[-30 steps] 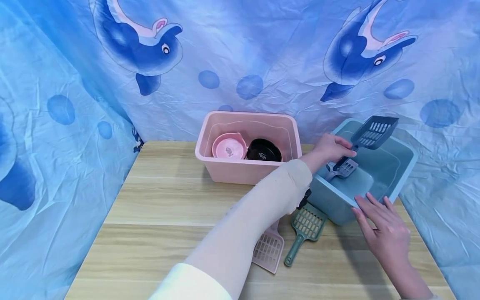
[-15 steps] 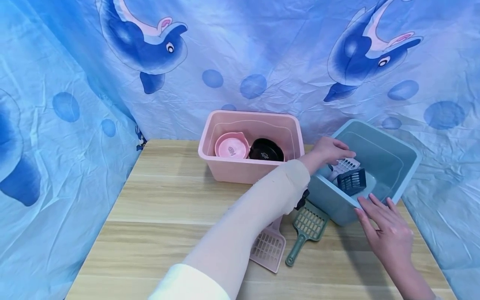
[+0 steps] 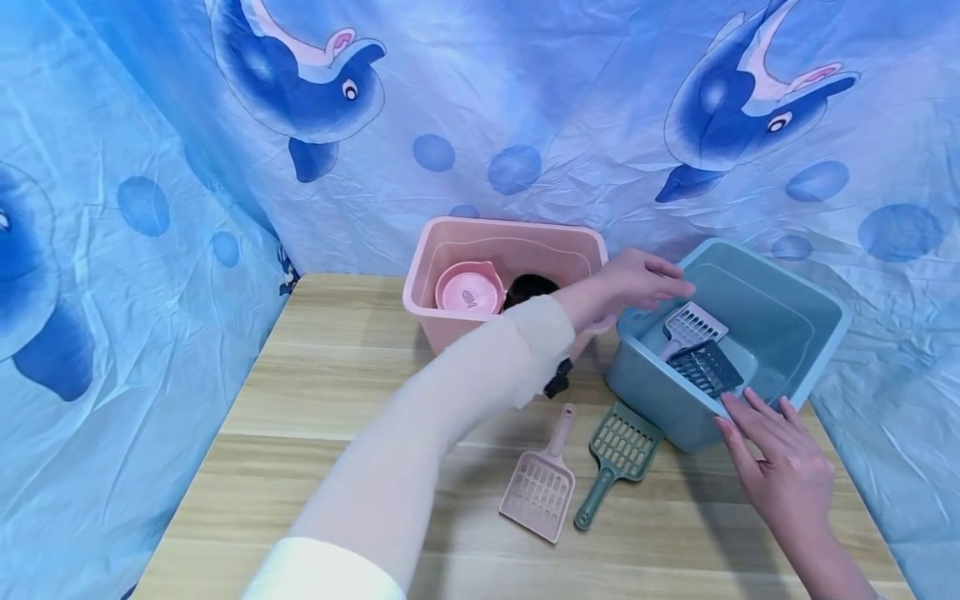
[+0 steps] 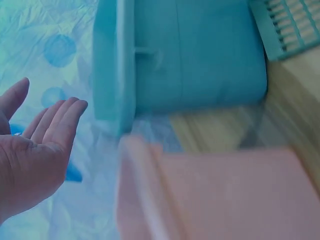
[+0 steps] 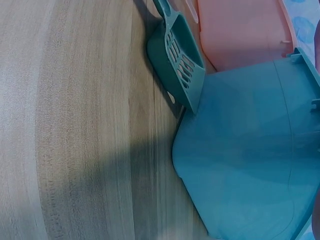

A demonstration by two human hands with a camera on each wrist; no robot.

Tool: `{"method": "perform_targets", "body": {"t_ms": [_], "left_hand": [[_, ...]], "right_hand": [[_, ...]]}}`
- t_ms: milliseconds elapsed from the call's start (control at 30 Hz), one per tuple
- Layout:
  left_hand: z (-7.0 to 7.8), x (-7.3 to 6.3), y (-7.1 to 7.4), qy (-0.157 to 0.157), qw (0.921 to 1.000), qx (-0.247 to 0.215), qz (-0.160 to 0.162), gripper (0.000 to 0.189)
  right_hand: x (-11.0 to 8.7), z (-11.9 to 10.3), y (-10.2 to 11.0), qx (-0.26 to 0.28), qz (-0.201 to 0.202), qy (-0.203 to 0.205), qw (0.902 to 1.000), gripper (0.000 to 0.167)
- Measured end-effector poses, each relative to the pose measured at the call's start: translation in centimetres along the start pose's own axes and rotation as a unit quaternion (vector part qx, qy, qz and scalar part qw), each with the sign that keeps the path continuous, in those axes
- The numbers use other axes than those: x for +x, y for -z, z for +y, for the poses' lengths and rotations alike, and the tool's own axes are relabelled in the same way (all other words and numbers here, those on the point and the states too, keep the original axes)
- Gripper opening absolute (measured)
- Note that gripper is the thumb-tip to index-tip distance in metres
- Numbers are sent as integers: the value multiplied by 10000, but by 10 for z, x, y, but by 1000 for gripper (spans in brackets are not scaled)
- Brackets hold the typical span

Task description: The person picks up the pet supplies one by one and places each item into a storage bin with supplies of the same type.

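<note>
Left hand (image 3: 643, 279): we see straight fingers holding nothing, near the blue bin (image 3: 645, 393).
Right hand (image 3: 783, 462): extended fingers rest on that bin's near rim.
Dark scoop (image 3: 705, 367): inside the blue bin, just beside the pale scoop (image 3: 688, 328).
Table (image 3: 322, 400): we spot pink scoop (image 3: 552, 457), green scoop (image 3: 609, 472), lying side by side.

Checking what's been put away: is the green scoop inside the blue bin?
No, the green scoop lies on the wooden table, outside the blue bin and beside the pink scoop.
</note>
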State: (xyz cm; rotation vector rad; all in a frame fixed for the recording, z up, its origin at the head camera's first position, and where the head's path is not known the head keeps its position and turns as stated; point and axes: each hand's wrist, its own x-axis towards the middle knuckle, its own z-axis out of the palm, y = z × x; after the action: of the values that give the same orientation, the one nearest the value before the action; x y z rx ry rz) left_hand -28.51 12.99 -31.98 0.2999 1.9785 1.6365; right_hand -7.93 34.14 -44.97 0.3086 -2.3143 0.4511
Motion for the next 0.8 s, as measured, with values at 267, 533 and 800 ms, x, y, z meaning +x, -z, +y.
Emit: {"method": "perform_targets", "body": {"t_ms": [267, 533, 800], "left_hand": [[3, -43, 71, -668, 9937, 784, -435, 47], [-4, -89, 145, -1223, 9708, 2055, -196, 49], [-22, -138, 202, -1505, 9281, 3384, 368, 54]], "right_hand": [[0, -2, 1, -68, -15, 71, 10000, 56], [-1, -1, 1, -110, -67, 39, 9999, 59], [1, -2, 1, -99, -126, 29, 9999, 66]]}}
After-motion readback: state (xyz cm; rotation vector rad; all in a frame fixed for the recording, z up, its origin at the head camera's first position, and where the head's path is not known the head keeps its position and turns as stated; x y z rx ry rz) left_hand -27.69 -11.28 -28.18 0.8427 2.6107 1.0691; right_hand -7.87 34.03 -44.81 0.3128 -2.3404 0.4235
